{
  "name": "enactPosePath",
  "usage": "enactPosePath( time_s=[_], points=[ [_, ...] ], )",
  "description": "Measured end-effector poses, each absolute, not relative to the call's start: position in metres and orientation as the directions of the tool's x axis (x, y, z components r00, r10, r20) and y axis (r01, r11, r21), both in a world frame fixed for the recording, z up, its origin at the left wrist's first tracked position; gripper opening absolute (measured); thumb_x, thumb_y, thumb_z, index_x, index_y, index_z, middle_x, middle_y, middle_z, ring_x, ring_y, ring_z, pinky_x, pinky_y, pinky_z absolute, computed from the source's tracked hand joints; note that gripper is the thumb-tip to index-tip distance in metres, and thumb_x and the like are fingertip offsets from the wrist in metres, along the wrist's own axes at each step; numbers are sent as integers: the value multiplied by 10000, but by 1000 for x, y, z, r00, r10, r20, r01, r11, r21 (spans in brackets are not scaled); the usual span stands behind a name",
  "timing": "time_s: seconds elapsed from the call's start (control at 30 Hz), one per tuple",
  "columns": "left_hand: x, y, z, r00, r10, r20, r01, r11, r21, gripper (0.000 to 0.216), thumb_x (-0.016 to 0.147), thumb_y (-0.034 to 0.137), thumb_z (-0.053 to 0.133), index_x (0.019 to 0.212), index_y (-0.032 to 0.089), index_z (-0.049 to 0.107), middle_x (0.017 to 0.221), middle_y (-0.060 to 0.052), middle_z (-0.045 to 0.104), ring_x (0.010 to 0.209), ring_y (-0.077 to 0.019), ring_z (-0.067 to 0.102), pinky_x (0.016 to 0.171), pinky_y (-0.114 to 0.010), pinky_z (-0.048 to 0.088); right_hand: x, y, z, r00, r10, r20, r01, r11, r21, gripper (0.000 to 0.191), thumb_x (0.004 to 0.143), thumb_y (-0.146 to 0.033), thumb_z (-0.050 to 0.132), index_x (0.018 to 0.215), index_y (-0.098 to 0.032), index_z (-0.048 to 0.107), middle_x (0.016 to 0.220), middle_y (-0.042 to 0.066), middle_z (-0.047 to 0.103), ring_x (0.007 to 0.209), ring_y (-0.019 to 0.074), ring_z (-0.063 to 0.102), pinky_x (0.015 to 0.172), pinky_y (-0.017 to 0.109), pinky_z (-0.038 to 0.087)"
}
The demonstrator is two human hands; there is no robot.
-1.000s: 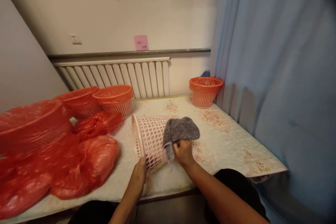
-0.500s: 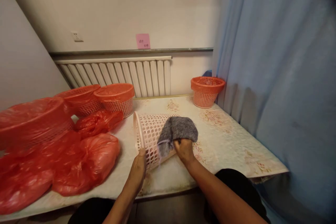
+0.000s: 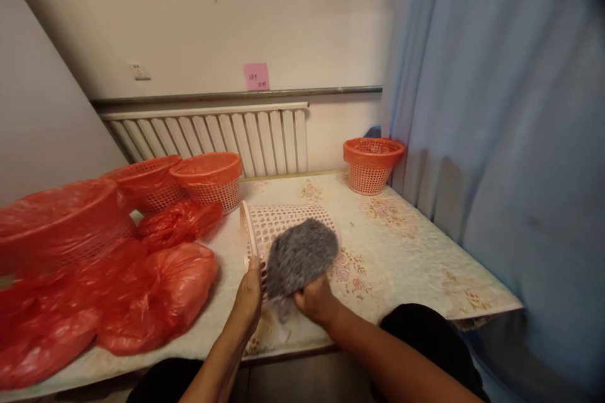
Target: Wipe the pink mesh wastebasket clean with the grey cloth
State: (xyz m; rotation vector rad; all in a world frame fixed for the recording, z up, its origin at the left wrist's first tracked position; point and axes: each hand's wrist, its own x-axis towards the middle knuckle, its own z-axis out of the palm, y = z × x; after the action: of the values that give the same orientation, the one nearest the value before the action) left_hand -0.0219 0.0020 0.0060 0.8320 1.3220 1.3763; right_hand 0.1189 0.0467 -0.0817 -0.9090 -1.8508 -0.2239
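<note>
Lower now, the grey cloth (image 3: pixel 302 255) is swept, clutched in the right hand (image 3: pixel 314 299); more near-side lattice is covered on the pink basket (image 3: pixel 271 221), sideways on the table (image 3: pixel 411 264), braced by the left hand (image 3: pixel 249 296), grip unclear.

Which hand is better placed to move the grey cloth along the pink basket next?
Probably the right hand: it grips the fuzzy grey cloth, which covers part of the near side of the pale pink, perforated plastic basket. The left hand is at the basket's rim, seemingly steadying it.
</note>
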Motion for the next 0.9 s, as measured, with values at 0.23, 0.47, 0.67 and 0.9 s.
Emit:
enactPosePath(
  time_s=[0.23, 0.47, 0.67, 0.9],
  points=[
    [-27, 5, 1, -185, 978, -99, -235, 53, 971, 586, 893, 570, 389, 1140, 105, 645, 1131, -140, 698, 1157, -238, 592, 1085, -385, 342, 119, 51, -91, -314, 333, 889, 549, 828, -116, 239, 728, -252, 536, 915, -223, 681, 893, 68, 709, 858, 232, 626, 843, 359, 475],
    [-17, 3, 18, -124, 983, -139, -328, 91, 940, 583, 942, 500, 308, 1207, 62, 585, 1098, -183, 703, 1101, -250, 628, 1025, -410, 419, 169, 106, -56, 231, 713, 662, 766, 287, -575, 320, 787, -277, 417, 694, -120, 680, 663, 140, 665, 601, 207, 569, 632, 309, 433],
    [-8, -1, 22, -170, 967, -192, -342, 125, 931, 549, 948, 471, 327, 1209, 61, 580, 1085, -190, 706, 1084, -254, 638, 1017, -417, 429, 173, 109, -49, 312, 697, 646, 760, 225, -610, 326, 782, -236, 385, 665, -115, 664, 615, 141, 645, 545, 200, 543, 571, 304, 401],
    [-3, -10, 30, -170, 970, -176, -411, 92, 907, 559, 901, 527, 414, 1209, 100, 603, 1068, -138, 724, 1087, -257, 636, 1023, -404, 429, 124, 32, -61, -179, 435, 883, 652, 724, -224, 203, 690, -281, 515, 712, -206, 702, 745, 89, 702, 768, 252, 644, 783, 365, 493]
  ],
)
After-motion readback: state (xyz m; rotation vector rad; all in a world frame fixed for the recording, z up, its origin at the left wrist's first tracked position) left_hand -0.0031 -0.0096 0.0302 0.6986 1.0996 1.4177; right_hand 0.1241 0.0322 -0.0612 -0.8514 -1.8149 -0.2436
